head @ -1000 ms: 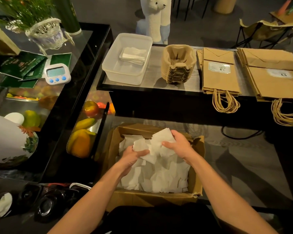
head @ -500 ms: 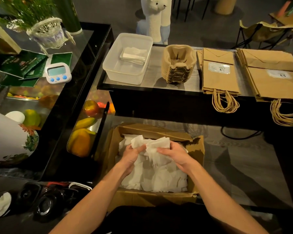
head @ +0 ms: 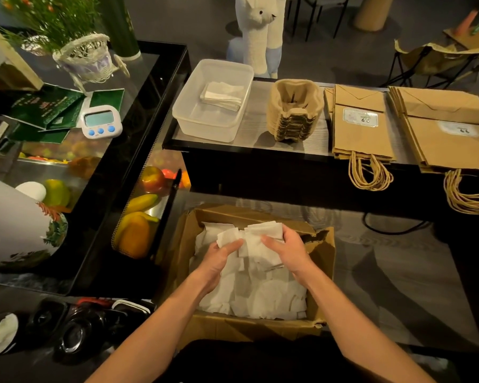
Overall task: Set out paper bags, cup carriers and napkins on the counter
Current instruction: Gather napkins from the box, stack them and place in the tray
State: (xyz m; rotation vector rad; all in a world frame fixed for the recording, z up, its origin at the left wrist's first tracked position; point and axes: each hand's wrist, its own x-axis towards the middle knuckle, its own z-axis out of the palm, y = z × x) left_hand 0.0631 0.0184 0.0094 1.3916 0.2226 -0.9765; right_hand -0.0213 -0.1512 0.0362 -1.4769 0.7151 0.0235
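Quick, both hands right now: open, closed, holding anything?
Left hand: closed, grip on the bunch of napkins over the cardboard box.
Right hand: closed, grip on the same bunch of napkins.

I see napkins (head: 260, 294): soft white paper, matt, crinkled. Their box (head: 246, 327) is brown cardboard, rough, w/ torn edges. Tub (head: 194, 123) is translucent plastic, smooth. Cup carriers (head: 296, 111): moulded pulp, coarse, matt. Bags (head: 360, 142): brown kraft paper, matt, w/ twisted cord handles (head: 369, 175). Countertop (head: 256, 125) looks grey wood-grain w/ slight sheen. Case (head: 150, 120) at left: glossy black.
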